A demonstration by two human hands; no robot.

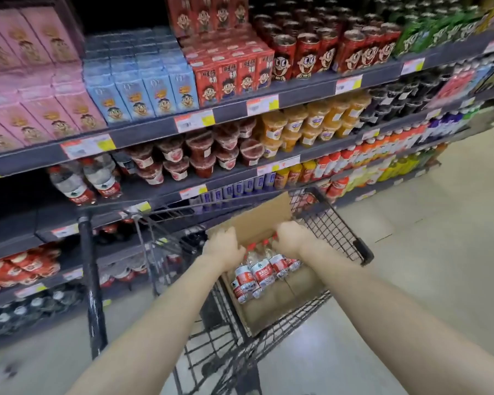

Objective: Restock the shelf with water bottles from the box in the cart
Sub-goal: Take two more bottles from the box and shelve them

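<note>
While hands [257, 246] reach, bottles [257, 272] between

We see two bare forearms – no sleeves, watch or rings in view – ending in an ungloved left hand [224, 249] and right hand [293, 238].

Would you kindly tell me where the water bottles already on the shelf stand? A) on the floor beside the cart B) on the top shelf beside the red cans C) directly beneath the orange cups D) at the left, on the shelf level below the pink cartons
D: two water bottles on the shelf stand at the left, under the pink cartons, left of the red cups.
</note>
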